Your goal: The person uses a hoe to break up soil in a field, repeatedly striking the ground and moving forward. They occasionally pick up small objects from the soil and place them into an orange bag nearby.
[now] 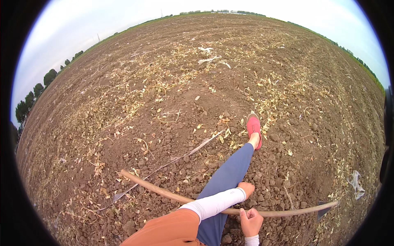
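Observation:
A hoe with a long wooden handle (163, 192) lies across the lower part of the view. Its dark metal blade (323, 211) is at the right end, close to the soil. My right hand (251, 220) is curled around the handle, thumb on top. Just beyond the handle, my left hand (246, 189) makes a fist; nothing shows in it, and its palm is hidden. The white sleeve (220, 200) of my left arm crosses over the handle and covers part of it.
My foot in a red slip-on shoe (254, 125) stands forward on cloddy brown soil (184, 123). Dry leaves and stems are scattered about. A strip of plastic film (204, 143) lies at the left, another clear scrap (356, 186) at the right. Trees (49, 77) line the far edge.

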A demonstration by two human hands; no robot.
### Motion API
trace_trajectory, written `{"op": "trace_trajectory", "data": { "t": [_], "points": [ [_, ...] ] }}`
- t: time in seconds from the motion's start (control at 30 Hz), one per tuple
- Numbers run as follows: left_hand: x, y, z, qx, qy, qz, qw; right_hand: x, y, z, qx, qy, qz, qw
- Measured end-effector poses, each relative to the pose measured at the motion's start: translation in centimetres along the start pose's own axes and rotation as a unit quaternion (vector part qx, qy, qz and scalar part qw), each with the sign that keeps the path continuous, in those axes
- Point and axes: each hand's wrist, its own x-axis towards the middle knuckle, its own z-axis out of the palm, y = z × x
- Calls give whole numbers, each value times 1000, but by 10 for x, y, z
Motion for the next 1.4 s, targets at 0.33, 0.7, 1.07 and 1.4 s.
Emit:
{"op": "trace_trajectory", "data": {
  "t": [0.33, 0.7, 1.07, 1.4],
  "points": [
    [16, 2, 24, 2, 62, -30, 998, 41, 66, -61, -147, 105, 52, 982],
    [18, 3, 6, -151, 117, 46, 981, 76, 129, -116, -330, 275, 75, 900],
    [-37, 3, -71, -249, 219, 40, 943, 124, 110, -116, -452, 217, 102, 859],
    [-66, -30, -57, -197, 361, 109, 905, 150, 100, -105, -474, 190, 99, 854]
  ]
}}
